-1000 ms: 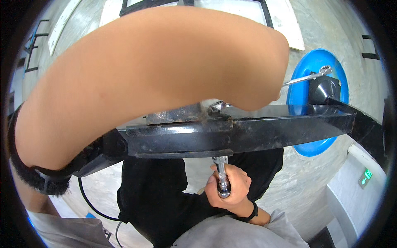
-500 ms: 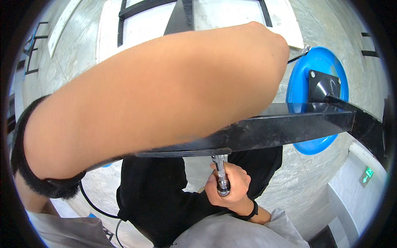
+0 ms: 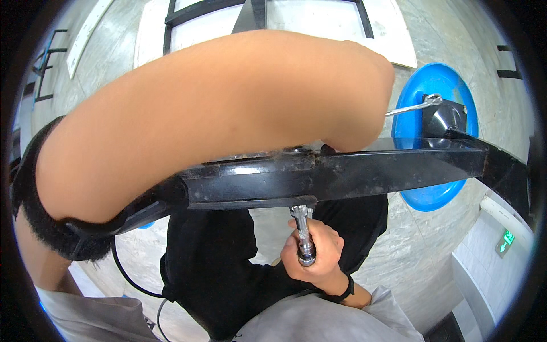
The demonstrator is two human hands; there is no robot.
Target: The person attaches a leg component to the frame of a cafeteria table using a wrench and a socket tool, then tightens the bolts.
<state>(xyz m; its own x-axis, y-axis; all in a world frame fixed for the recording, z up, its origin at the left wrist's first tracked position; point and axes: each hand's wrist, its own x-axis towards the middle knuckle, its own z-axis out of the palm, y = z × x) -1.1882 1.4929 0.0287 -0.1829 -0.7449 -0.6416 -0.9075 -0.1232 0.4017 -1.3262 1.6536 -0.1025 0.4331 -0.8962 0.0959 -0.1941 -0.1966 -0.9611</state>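
My left arm reaches over a long black metal beam (image 3: 399, 171), and my left hand (image 3: 364, 94) is at its far side. A silver wrench (image 3: 416, 107) sticks out to the right past that hand, its ring-shaped end over the blue disc; the fingers are mostly hidden behind the hand. Below the beam, my right hand (image 3: 319, 251) is closed round a chrome socket wrench (image 3: 305, 233). The wrench's upper end meets the beam's lower edge; the fastener there is hidden.
A large blue round disc (image 3: 413, 85) with a bolted black plate (image 3: 444, 117) stands at the right, joined to the beam. Black frame bars (image 3: 211, 7) lie over a white board (image 3: 393, 34) ahead. A black cable (image 3: 128, 283) hangs at the left, near my black-trousered legs (image 3: 211, 245).
My left forearm has shifted, uncovering more of the beam. The silver wrench has swung down and toward me, across the blue disc. My right hand stays almost in place.
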